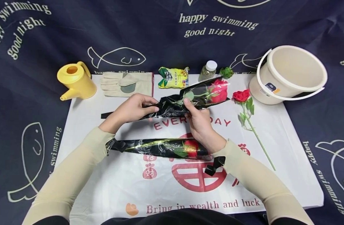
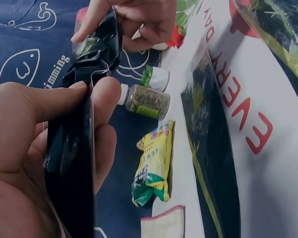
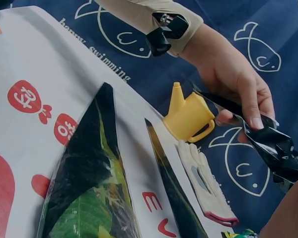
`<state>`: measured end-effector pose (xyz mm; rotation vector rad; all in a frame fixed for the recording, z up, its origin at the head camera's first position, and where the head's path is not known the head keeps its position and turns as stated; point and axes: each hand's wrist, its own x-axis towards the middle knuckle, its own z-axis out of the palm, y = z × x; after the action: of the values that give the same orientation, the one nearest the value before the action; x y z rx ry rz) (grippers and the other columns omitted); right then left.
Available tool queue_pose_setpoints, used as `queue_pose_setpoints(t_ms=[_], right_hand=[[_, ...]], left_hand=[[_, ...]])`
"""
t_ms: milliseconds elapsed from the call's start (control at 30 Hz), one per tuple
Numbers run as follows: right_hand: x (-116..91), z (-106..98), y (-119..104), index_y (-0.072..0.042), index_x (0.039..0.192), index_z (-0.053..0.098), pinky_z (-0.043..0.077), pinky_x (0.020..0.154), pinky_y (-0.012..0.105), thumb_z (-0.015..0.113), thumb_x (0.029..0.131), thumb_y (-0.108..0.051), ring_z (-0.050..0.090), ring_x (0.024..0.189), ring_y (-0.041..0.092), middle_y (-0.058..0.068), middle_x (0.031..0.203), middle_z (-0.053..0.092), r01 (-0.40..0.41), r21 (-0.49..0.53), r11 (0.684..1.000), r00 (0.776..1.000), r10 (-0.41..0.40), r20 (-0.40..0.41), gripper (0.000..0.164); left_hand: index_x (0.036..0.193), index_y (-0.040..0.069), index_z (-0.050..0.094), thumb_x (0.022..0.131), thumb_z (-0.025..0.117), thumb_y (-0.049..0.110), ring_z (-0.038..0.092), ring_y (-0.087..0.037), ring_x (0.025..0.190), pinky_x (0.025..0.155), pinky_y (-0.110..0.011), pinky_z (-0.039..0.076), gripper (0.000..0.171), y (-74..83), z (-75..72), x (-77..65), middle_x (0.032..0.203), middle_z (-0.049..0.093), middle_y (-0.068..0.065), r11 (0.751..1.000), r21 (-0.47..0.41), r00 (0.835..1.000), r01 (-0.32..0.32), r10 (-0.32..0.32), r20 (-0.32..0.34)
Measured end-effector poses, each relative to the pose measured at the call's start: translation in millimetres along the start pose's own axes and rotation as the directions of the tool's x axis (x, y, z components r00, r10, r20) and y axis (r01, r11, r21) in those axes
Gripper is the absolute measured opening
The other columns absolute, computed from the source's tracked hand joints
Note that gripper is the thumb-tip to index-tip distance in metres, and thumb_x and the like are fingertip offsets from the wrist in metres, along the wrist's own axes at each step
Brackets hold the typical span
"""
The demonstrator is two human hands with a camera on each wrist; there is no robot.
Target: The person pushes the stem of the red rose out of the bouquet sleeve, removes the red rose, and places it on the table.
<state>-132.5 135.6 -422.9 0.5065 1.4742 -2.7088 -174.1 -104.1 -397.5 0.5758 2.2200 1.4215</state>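
A red rose in black clear-fronted wrapping (image 1: pixel 202 92) is held up above the white mat, its bloom toward the right. My left hand (image 1: pixel 136 107) pinches the narrow, folded part of the wrap between thumb and fingers; the left wrist view shows the black wrap (image 2: pixel 72 148) running down through that grip. Further along, my right hand (image 1: pixel 200 123) grips the gathered middle of the wrap, thumb on top. Nearer my body, a second wrapped rose (image 1: pixel 163 148) lies flat. To the right, an unwrapped red rose (image 1: pixel 241 96) rests with its green stem toward me.
Along the back stand a yellow watering can (image 1: pixel 79 81), garden gloves (image 1: pixel 112 84), a yellow packet (image 1: pixel 173 77), a white-capped jar (image 1: pixel 207 72) and a small green plant (image 1: pixel 226 72). A beige bucket (image 1: pixel 259 87) stands at back right. Another black wrap (image 3: pixel 171 183) lies near the gloves.
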Motion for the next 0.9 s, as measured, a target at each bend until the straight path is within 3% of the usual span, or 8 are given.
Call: queue_pose_setpoints(t_ms=[233,433,633,833,900], right_hand=[[1.2,5.7,4.2,-0.011,0.115,0.057,0.04,0.061,0.028,0.081,0.074,-0.018,0.05,0.075,0.012,0.003,0.101,0.058,-0.009,-0.012,1.0,1.0,0.009,0.007,0.049],[0.7,2.6,5.2,-0.008,0.111,0.058,0.042,0.059,0.028,0.084,0.07,-0.017,0.051,0.07,0.014,0.005,0.099,0.06,-0.081,-0.009,0.997,0.997,0.081,0.001,0.049],[0.2,-5.4,-1.5,-0.003,0.105,0.058,0.044,0.059,0.026,0.086,0.067,-0.013,0.055,0.067,0.013,0.006,0.094,0.063,-0.137,0.054,0.989,0.991,0.136,0.015,0.048],[7.7,-13.4,-14.6,-0.002,0.109,0.059,0.044,0.061,0.025,0.083,0.07,-0.01,0.056,0.072,0.014,0.008,0.096,0.063,-0.099,0.148,0.984,0.995,0.095,0.033,0.046],[10.9,-15.6,-19.5,-0.001,0.11,0.059,0.044,0.062,0.025,0.083,0.071,-0.009,0.058,0.075,0.015,0.009,0.098,0.062,-0.095,0.174,0.98,0.995,0.09,0.04,0.047]], left_hand=[[0.113,0.007,0.064,0.09,0.065,0.023,0.067,-0.03,0.069,0.064,-0.036,0.051,0.028,2.4,3.3,4.8,0.094,0.069,-0.002,1.0,0.012,1.0,-0.023,0.022,0.016],[0.113,0.008,0.065,0.09,0.065,0.024,0.067,-0.018,0.069,0.069,-0.032,0.049,0.028,-1.0,1.4,4.3,0.084,0.07,0.0,0.997,0.07,0.998,-0.044,0.041,0.042],[0.117,0.009,0.064,0.088,0.067,0.028,0.067,-0.017,0.074,0.081,-0.031,0.046,0.035,-7.8,-4.5,1.1,0.074,0.07,-0.002,0.999,0.05,0.997,-0.02,0.016,0.074],[0.112,0.012,0.066,0.086,0.07,0.026,0.068,-0.021,0.073,0.071,-0.03,0.05,0.03,-4.6,-10.7,1.1,0.087,0.071,-0.001,1.0,-0.029,0.998,-0.012,0.014,0.058],[0.113,0.013,0.066,0.085,0.07,0.026,0.068,-0.021,0.07,0.07,-0.03,0.05,0.031,-3.8,-13.0,1.2,0.086,0.071,-0.002,1.0,-0.017,0.998,-0.017,0.018,0.06]])
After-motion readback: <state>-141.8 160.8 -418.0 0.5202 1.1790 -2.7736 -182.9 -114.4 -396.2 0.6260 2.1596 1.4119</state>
